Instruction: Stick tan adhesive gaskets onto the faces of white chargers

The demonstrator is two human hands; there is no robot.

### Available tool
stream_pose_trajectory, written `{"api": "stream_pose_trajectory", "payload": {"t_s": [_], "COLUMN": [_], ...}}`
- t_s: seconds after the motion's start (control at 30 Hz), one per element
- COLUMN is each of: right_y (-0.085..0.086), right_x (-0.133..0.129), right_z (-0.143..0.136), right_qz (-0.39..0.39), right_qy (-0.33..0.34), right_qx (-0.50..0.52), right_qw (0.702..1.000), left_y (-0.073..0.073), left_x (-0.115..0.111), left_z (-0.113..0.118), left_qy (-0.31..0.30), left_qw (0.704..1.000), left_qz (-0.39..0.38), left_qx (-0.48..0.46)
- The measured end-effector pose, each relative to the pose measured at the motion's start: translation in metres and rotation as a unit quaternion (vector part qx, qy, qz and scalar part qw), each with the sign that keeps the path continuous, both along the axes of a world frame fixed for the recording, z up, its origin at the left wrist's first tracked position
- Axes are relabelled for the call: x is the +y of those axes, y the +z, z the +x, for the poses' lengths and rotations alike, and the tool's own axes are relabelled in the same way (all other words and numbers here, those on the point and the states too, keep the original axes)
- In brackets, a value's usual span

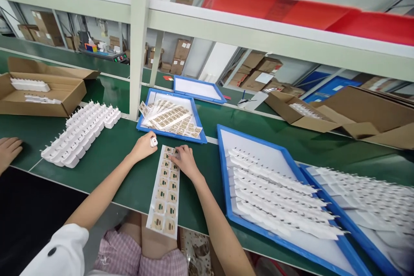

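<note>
My left hand (142, 147) is closed around a small white plastic part (153, 141), whose end face points up. Just to its right, a sheet of tan die-cut stickers (167, 189) lies on the green table, its near end over the table's front edge. My right hand (186, 160) rests at the sheet's top right corner with fingers bent onto the stickers; whether a sticker is pinched there is too small to tell. Behind the hands, a blue-rimmed tray (197, 126) holds a loose pile of similar sticker sheets (171, 116).
Rows of white parts (80, 133) stand at the left, near an open carton (73, 97) and another person's hand (9, 151). Blue-rimmed trays (226, 181) of white parts fill the right. A shelf post (139, 43) rises behind the table.
</note>
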State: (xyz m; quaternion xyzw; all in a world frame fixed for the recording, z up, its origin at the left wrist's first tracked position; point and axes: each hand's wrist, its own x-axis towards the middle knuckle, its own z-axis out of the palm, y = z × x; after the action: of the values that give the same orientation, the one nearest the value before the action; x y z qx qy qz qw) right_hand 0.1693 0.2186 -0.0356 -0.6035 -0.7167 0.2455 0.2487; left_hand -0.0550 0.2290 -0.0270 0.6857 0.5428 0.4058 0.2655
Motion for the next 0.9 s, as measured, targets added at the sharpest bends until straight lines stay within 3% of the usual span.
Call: {"api": "stream_pose_trajectory", "payload": {"t_s": [0.13, 0.27, 0.43, 0.57, 0.67, 0.77, 0.9], "right_y": [-0.012, -0.015, -0.013, -0.008, -0.002, -0.001, -0.013], "right_x": [-0.004, -0.001, 0.006, 0.003, -0.020, -0.059, -0.102], "right_z": [0.004, 0.003, 0.008, 0.023, 0.037, 0.050, 0.050], "right_qz": [-0.017, -0.040, 0.009, 0.068, 0.103, 0.141, 0.192], "right_qy": [-0.005, -0.021, -0.126, -0.216, -0.257, -0.287, -0.325], "right_qx": [0.117, 0.284, 0.474, 0.568, 0.603, 0.613, 0.606], "right_qw": [0.993, 0.958, 0.872, 0.791, 0.749, 0.722, 0.700], "left_y": [-0.003, -0.009, -0.005, 0.009, 0.014, 0.011, 0.006], "left_x": [-0.002, -0.003, -0.003, 0.001, 0.006, 0.007, -0.001], "left_z": [0.000, 0.013, 0.014, -0.016, -0.034, -0.031, -0.009], "left_qy": [0.009, -0.010, 0.035, 0.151, 0.189, 0.139, 0.010], "left_qw": [0.998, 0.989, 0.972, 0.950, 0.929, 0.919, 0.908], "left_qz": [-0.034, -0.079, -0.086, -0.020, -0.023, -0.091, -0.184], "left_qx": [-0.047, -0.122, -0.217, -0.271, -0.317, -0.358, -0.377]}}
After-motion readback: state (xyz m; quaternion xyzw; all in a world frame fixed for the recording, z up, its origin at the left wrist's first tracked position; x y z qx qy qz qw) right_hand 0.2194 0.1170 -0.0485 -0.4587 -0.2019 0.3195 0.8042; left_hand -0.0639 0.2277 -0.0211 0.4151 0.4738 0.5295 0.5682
